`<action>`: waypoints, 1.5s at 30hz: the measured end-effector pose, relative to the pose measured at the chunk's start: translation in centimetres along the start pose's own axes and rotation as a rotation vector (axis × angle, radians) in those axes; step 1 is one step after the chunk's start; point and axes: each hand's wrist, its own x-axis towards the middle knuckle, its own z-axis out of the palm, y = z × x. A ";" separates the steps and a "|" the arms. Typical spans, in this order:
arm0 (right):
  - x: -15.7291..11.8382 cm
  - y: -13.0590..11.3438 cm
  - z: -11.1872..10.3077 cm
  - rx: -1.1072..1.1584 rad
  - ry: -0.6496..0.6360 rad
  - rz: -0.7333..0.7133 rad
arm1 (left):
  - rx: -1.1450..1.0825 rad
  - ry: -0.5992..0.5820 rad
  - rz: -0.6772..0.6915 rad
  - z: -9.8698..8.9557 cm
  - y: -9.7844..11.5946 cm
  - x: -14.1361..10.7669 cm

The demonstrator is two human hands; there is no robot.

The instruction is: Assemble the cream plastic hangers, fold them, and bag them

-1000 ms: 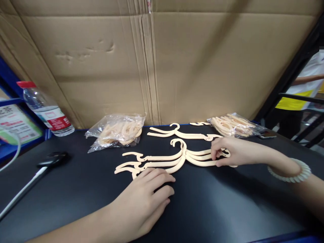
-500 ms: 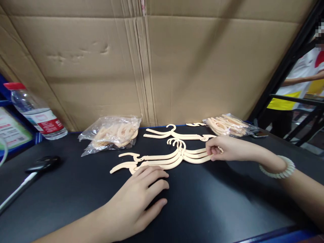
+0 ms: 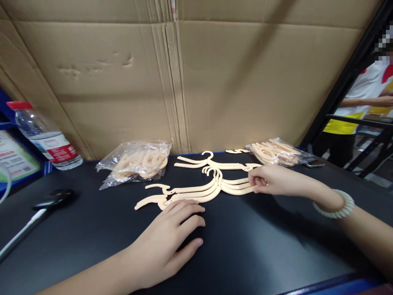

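R hand (image 3: 267, 180) has fingers curled in, nearly closed, pinching the R ends of the nested hangers (image 3: 219, 185); those ends are mostly hidden by it, so can't tell how many arms it's got. Bracelet (image 3: 334, 204) on that wrist. L hand (image 3: 172, 241) is loosely open, palm down, fingers spread, nothing gripped; fingertips at the nr L arm, contact unclear. Step in hand looks like lining up the hangers, prob. evening the R ends. Next move calls for a light, level push w/ the L side steadied, so hooks don't slip apart. The nested hangers lie flat mid-desk (image 3: 230, 250), betw. the hands: pale cream, smooth, plastic-looking, approx. 3 deep, hooks fanned away from the person, slim curved arms w/ notched, jointed end pieces sticking out L. Just behind: a single hanger (image 3: 225, 166), its L arm two separate prongs, & a small loose piece (image 3: 238, 151) farther back. Clear bags of similar parts either side, L bag (image 3: 133, 164) & R bag (image 3: 276, 151). Far L: bottle (image 3: 50, 139), red cap, + black device (image 3: 53, 199) on white cable. Cardboard (image 3: 215, 82) at back.
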 end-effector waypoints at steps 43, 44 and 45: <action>-0.1 -9.2 5.8 0.077 0.203 -0.567 | -0.080 -0.185 0.085 -0.4 0.4 0.4; -0.2 -9.2 5.8 0.070 0.214 -0.567 | -0.081 -0.187 0.082 -0.4 0.5 0.4; -0.2 -9.2 6.0 0.064 0.229 -0.567 | -0.081 -0.191 0.077 -0.5 0.5 0.4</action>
